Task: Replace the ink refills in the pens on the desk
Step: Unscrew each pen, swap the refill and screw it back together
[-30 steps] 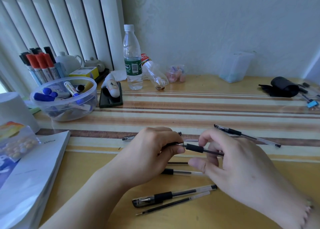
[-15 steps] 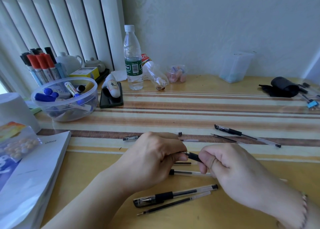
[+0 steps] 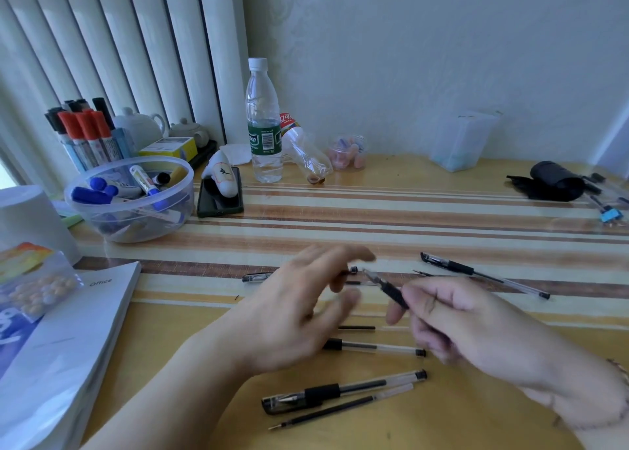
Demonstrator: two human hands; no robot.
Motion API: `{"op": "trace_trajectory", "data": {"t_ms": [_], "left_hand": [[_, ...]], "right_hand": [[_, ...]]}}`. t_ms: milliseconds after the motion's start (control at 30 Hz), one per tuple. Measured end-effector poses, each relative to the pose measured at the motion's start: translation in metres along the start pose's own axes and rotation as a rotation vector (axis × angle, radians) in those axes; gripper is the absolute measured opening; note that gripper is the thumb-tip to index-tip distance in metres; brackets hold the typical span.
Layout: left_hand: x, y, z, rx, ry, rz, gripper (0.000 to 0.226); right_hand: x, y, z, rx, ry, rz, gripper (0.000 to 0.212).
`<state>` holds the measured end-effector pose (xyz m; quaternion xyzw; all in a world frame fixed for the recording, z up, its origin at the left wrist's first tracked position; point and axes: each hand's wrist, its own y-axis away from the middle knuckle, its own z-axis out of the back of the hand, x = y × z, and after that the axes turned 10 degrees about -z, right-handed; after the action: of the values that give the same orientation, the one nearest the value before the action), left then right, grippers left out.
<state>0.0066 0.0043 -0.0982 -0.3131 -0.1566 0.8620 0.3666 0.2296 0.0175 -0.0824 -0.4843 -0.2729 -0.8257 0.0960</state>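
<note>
Centre of frame, above the striped yellow-and-brown desk point(image 3: 408, 218): right hand point(image 3: 476, 327) curled around a black-gripped pen point(image 3: 391, 289), thumb and fingers closed on its grip section. Metal tip points up and left, toward the left hand. The rear of the pen is hidden inside the fist.

Left hand point(image 3: 299, 310) just left of it, motion-blurred, fingers spread and loose, holding nothing, apart from the pen tip.

Other pens on the desk:
- Capped clear-barrel pen with black rubber grip point(image 3: 343, 390), lower centre, lying near-horizontal.
- Loose thin black ink refill point(image 3: 340, 408) just below it, almost parallel, close beside it.
- Clear pen barrel with black ends point(image 3: 374, 347) between the two hands, flat on the desk.
- Short dark refill piece point(image 3: 357, 327) just above that barrel.
- Capped clear pen with black grip point(image 3: 483, 274) at right of centre, slanting down to the right, well apart from the hands.
- Another clear pen point(image 3: 257, 276) partly hidden behind the left hand; only its left end shows.

Upper left: round clear plastic bowl of blue-capped markers point(image 3: 129, 201). Behind it, upright red- and black-capped markers point(image 3: 83, 133). Clear plastic water bottle with green label point(image 3: 263, 123) at upper centre by the wall. White paper stack point(image 3: 58, 357) at lower left.
</note>
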Motion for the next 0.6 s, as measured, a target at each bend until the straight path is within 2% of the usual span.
{"op": "trace_trajectory", "data": {"t_ms": [67, 133, 233, 333, 600], "left_hand": [[0.003, 0.004, 0.001, -0.015, 0.079, 0.117, 0.039], [0.007, 0.004, 0.001, -0.064, 0.053, 0.184, 0.047], [0.010, -0.001, 0.001, -0.134, 0.075, 0.302, 0.032], [0.010, -0.003, 0.000, -0.163, 0.047, 0.328, 0.016], [0.007, -0.002, 0.000, -0.174, -0.004, 0.293, 0.011]], "right_hand": [[-0.007, -0.004, 0.005, -0.122, 0.156, 0.073, 0.027], [-0.013, -0.008, 0.007, -0.319, 0.352, 0.166, 0.023], [-0.014, -0.011, 0.004, -0.572, 0.496, 0.325, 0.029], [-0.014, -0.010, 0.005, -0.642, 0.431, 0.360, 0.029], [-0.012, -0.008, 0.003, -0.671, 0.457, 0.380, 0.017]]}}
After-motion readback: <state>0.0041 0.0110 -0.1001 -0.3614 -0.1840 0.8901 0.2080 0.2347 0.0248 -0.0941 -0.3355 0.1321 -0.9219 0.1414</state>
